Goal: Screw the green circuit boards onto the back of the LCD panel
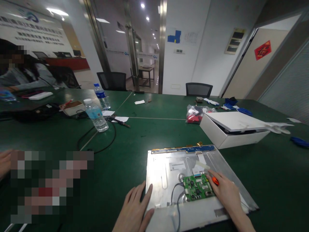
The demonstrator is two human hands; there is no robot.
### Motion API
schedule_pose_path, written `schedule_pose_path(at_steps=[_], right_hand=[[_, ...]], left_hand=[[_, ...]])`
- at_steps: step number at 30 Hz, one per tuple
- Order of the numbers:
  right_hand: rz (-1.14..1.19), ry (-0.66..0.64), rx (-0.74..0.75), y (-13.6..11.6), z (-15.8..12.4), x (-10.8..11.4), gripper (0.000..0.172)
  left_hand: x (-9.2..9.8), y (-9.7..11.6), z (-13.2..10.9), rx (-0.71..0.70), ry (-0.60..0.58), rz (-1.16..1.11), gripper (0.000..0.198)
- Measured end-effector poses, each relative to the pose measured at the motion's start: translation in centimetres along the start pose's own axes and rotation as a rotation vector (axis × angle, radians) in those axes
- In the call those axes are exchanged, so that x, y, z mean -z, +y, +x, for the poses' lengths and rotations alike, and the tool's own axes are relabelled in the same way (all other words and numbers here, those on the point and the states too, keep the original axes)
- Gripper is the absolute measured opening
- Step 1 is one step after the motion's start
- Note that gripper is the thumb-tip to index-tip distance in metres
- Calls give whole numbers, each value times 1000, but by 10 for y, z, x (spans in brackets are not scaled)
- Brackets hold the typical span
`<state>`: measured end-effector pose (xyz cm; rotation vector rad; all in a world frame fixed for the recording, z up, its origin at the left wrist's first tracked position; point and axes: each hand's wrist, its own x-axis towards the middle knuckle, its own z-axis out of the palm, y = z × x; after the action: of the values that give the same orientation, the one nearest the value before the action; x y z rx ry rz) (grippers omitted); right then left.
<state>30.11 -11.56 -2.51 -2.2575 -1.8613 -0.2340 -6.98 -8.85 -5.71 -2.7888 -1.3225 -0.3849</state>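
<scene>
A silvery flat display panel (177,180) lies back side up on the table. A green circuit board (196,187) sits on it, with dark cables leading off its left side and a white ribbon cable (198,169) at its top edge. Along the panel's far edge runs a blue circuit strip (178,149). My left hand (136,206) rests at the panel's left edge, fingers spread. My right hand (225,190) is closed over the board's right side around a small orange-handled tool (215,181); its working end cannot be made out.
A white box (224,138) with a tilted lid stands beyond the panel, near a plastic bag with red contents (195,114). Water bottles (96,116), cables and papers lie at the back left. A person (29,74) sits at the left; another hand (4,164) shows at the left edge.
</scene>
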Motion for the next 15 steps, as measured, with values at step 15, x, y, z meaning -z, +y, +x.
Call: schedule_pose_path(at_steps=[15], right_hand=[[-32, 22, 54, -7, -33, -8, 41]], left_hand=[[-12, -14, -23, -144, 80, 101, 71]])
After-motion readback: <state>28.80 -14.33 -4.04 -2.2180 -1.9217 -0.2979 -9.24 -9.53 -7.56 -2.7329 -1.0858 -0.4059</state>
